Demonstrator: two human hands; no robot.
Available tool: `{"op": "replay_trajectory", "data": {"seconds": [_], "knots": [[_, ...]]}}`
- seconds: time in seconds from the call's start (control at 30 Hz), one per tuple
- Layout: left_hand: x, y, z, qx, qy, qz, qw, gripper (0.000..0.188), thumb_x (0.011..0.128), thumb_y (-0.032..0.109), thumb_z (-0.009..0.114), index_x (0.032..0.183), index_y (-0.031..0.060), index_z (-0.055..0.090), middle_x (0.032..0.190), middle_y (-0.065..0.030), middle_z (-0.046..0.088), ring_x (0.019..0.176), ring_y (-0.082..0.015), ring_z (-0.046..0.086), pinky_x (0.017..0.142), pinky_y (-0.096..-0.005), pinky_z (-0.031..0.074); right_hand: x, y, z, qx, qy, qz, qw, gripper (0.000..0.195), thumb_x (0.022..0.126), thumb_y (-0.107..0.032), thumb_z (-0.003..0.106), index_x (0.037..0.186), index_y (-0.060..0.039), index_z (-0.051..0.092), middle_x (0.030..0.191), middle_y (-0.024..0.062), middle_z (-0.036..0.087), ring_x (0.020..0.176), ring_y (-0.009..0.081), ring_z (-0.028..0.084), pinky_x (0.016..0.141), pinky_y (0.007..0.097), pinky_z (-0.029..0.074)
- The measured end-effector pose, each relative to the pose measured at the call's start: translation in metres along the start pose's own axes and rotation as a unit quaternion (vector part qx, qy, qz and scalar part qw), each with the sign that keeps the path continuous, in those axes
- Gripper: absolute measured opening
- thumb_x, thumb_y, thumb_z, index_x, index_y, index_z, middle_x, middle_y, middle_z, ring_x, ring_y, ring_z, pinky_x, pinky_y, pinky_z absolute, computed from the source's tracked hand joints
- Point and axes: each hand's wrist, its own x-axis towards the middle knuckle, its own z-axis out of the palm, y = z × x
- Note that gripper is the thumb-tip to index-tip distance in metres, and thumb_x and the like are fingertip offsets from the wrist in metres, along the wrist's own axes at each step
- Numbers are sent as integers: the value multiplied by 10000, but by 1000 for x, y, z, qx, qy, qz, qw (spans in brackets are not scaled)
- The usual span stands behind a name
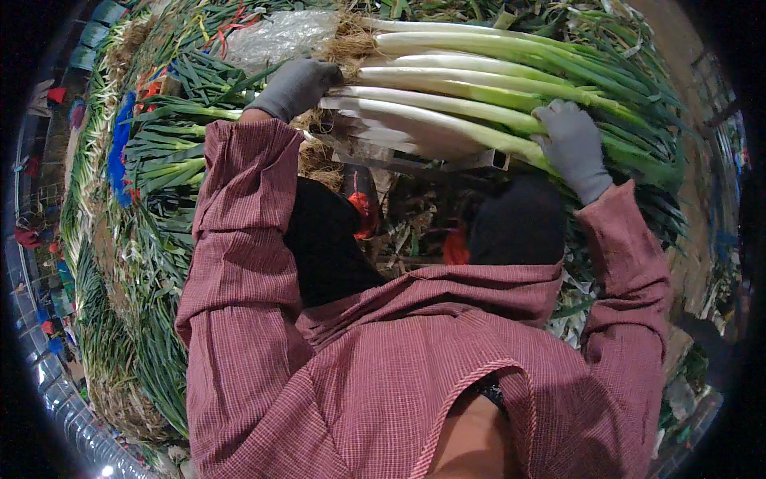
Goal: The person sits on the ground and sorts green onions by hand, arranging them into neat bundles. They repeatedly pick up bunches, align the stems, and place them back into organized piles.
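Large green onions point(443, 111) lie side by side before me, with white shafts, roots at the left and green leaves at the right. My left hand point(299, 87), in a grey glove, grips the root end of the nearer stalks, its fingertips curled at the brown roots point(350, 48). Over at the leaf end, my right hand point(571, 143), gloved the same way, closes on the green part of the nearest stalks. Its palm side is hidden. Beneath the stalks shows a metal frame bar point(419, 163).
Clear plastic sheeting point(281, 41) lies behind my left hand. More green onions point(170, 143) are piled at the left, beside a blue strip point(121, 149). Red ties point(233, 27) lie at the upper left. A long onion heap point(96, 257) runs along the far left.
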Motion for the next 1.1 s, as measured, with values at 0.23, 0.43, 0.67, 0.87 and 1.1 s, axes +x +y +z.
{"op": "replay_trajectory", "data": {"seconds": [0.23,0.43,0.67,0.87,1.1], "knots": [[6,28,6,-105,-16,79,991,345,847,298,719,1153,140,694,1031,-171,712,968,-383,673,843,-455,533,-27,9,1,45,9,-1,999,404,804,-224,746,1170,-97,628,995,114,636,942,328,615,811,439,508],[13,34,29,-243,-55,36,968,403,849,255,734,1224,120,672,1090,-180,688,1021,-392,644,891,-459,514,-61,41,-22,36,-31,123,991,373,882,-319,681,1189,-109,657,1024,113,677,982,337,645,833,444,524],[9,43,18,-81,-39,62,994,357,809,164,748,1152,92,683,1063,-194,678,1019,-400,635,878,-452,510,-92,37,31,20,148,40,988,327,861,-295,685,1136,-125,633,1000,90,673,937,307,640,798,445,519],[9,65,15,-53,-28,65,996,410,813,193,732,1214,123,684,1075,-202,678,982,-419,639,875,-464,515,-77,49,44,-9,136,77,988,287,840,-220,677,1112,-136,642,968,69,666,908,302,638,794,440,510],[9,51,31,-103,8,78,992,391,789,160,753,1172,94,706,1108,-205,681,1029,-399,636,905,-443,505,-120,69,38,-90,155,104,978,261,833,-157,604,1093,-179,622,908,35,638,849,265,643,746,447,517]]}}
